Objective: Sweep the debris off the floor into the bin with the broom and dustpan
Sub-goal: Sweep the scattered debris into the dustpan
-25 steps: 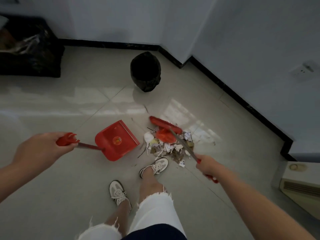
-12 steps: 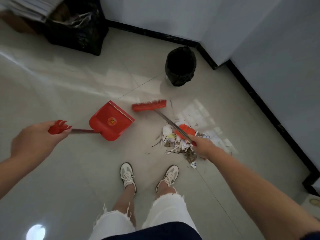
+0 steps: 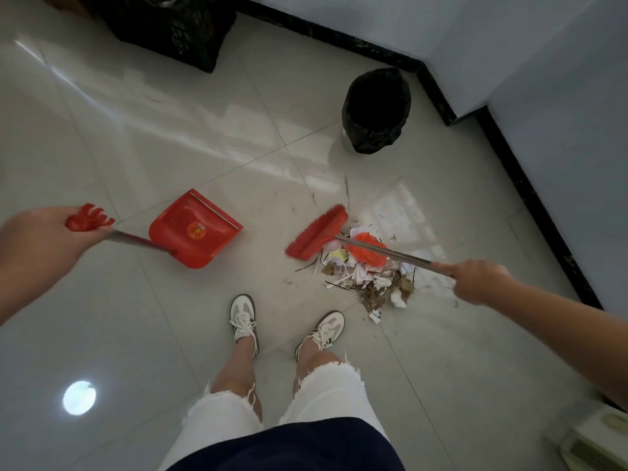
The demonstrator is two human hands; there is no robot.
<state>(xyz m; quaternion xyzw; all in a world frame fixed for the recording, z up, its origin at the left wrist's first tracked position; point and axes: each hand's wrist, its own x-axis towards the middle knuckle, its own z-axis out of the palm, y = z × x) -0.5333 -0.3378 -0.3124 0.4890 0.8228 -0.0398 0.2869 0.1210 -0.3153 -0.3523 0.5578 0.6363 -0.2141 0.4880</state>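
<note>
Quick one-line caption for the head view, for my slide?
Sweeping up: left hand holds the red dustpan, right hand the red broom beside the debris pile, black-lined bin beyond.

The red dustpan (image 3: 195,232) sits left of the red broom (image 3: 317,232), whose head meets the debris pile (image 3: 367,280) (black-bagged bin (image 3: 375,110) beyond).

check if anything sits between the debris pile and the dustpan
Only the broom head: it sits at the left edge of the debris pile, on the side facing the dustpan. Otherwise just floor between them.
</note>
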